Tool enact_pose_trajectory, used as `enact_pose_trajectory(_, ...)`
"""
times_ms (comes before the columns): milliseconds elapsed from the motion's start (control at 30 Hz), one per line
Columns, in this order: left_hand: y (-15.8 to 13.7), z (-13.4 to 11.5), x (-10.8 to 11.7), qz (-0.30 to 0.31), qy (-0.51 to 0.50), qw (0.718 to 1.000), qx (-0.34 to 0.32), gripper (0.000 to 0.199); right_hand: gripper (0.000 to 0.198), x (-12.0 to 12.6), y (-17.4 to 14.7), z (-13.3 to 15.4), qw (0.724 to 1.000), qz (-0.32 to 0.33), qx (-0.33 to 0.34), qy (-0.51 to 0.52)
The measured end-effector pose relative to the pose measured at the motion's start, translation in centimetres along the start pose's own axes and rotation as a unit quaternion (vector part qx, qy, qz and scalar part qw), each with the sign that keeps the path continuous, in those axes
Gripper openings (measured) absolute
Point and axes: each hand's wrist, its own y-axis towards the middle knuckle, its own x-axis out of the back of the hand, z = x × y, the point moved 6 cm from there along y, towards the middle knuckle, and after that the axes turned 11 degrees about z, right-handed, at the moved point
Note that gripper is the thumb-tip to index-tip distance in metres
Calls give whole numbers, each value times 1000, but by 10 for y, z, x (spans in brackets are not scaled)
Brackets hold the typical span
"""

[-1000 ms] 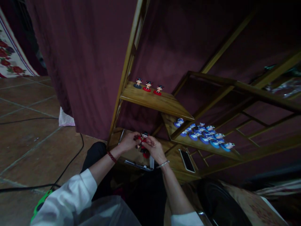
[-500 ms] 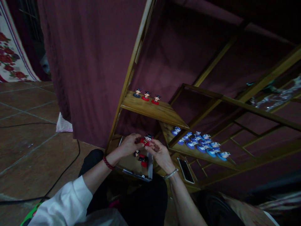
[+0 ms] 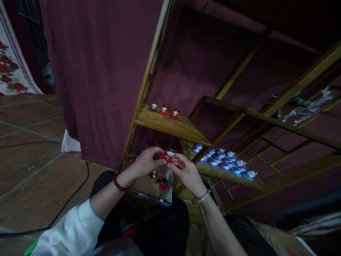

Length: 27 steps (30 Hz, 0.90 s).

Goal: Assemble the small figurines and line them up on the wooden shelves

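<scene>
A small figurine (image 3: 169, 154) with black hair and a red base is pinched between my two hands. My left hand (image 3: 149, 161) grips it from the left, wearing a dark red bead bracelet. From the other side my right hand (image 3: 185, 173) holds it with thumb and fingers, a pale bracelet on the wrist. Just below lies an open box (image 3: 145, 185). Inside the box are a few more figurines (image 3: 161, 181) in black and red, lying down and partly covered by my left hand. The figurine's underside is hidden.
Three similar figurines (image 3: 163, 110) stand on a wooden shelf (image 3: 170, 125) ahead. Several blue and white figurines (image 3: 226, 161) crowd a lower shelf to the right. A phone (image 3: 211, 193) lies partly behind my right wrist. A black cable (image 3: 71, 199) crosses the tiled floor.
Both hands have lifted the figurine slightly up and to the right, closer to view. My right forearm now covers part of the phone. The camera view has shifted a little.
</scene>
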Motion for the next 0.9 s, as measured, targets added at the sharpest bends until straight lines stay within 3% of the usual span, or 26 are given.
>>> enact_pose_trajectory(433, 1, -35, 11, 10, -68, 997, -39, 32, 38, 13, 6, 38, 1000, -10, 14, -21)
enact_pose_trajectory(900, 13, -61, 32, -31, -15, 995, -92, 31, 39, 23, 20, 76, 997, -1, 40, -65)
